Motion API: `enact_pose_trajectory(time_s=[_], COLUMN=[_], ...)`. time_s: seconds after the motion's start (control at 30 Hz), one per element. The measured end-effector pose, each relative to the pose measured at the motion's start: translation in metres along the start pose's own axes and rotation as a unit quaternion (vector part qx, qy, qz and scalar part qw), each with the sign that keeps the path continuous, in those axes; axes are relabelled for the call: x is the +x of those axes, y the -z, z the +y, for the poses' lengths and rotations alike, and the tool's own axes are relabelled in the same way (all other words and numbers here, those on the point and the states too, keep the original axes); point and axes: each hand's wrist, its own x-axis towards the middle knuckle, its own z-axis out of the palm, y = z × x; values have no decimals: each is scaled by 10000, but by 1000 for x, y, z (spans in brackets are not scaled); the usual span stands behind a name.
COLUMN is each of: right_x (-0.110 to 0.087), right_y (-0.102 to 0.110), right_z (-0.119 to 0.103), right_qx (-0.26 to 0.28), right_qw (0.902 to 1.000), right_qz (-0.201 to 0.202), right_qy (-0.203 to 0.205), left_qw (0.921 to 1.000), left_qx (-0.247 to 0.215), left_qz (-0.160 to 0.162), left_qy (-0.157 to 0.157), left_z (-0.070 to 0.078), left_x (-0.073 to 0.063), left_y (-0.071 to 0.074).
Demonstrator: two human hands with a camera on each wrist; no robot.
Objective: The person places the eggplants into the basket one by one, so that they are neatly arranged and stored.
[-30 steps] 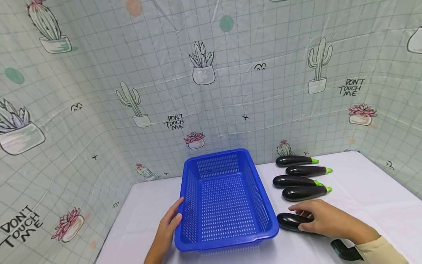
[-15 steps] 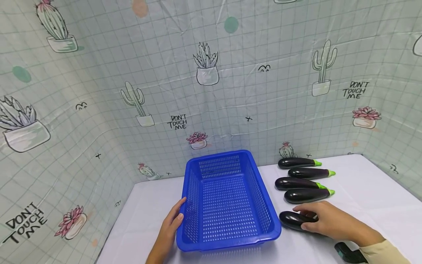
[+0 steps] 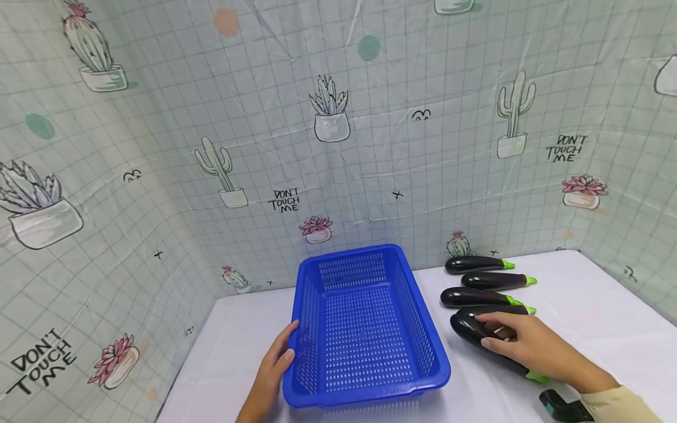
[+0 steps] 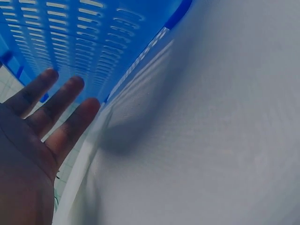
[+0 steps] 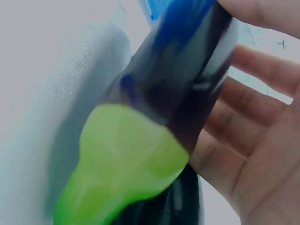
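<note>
Item in my right hand (image 3: 531, 346): one eggplant (image 3: 468, 329), skin glossy and near-black, blunt end toward the far left, green stem (image 5: 126, 154) toward the near right. Seen from the right wrist, the stem is smooth and pale lime, deepening in colour toward its tip; bluish reflections run along the skin. My right fingers (image 5: 267, 70) grasp the body, thumb on the near side. Position: right of the blue basket (image 3: 365, 395), over the white counter (image 3: 238, 329), on the near side of a row of four eggplants (image 3: 478, 297).

My left hand (image 3: 270, 370) is unclenched, fingers extended, index tip and thumb touching the basket's left rim.

Obscured: the middle of the held eggplant, behind my hand; its blunt end and stem tip, cut off in the right wrist view. The nearest eggplant of the row is partly covered; contact between the two cannot be determined, nor contact with the counter. A black object (image 3: 563, 406) by my right sleeve (image 3: 624, 405) is partly hidden and unidentified.
</note>
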Motion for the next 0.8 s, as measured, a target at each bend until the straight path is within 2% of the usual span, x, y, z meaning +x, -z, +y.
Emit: enact_pose_trajectory(time_s=[0.37,0.6,0.8], right_x=[4,3,4], right_y=[5,8,7], right_z=[0,2,2], right_qx=[334,812,853], right_qw=[9987,9957,9946], right_qz=[43,294,312], right_qy=[-376,-348,-501], left_qw=[9999,9999,9999], left_qx=[-35,80,102], left_qz=[82,71,80], left_qy=[92,52,93], left_z=[1,2,0], left_x=[1,1,0], left_y=[-2,-1,-2])
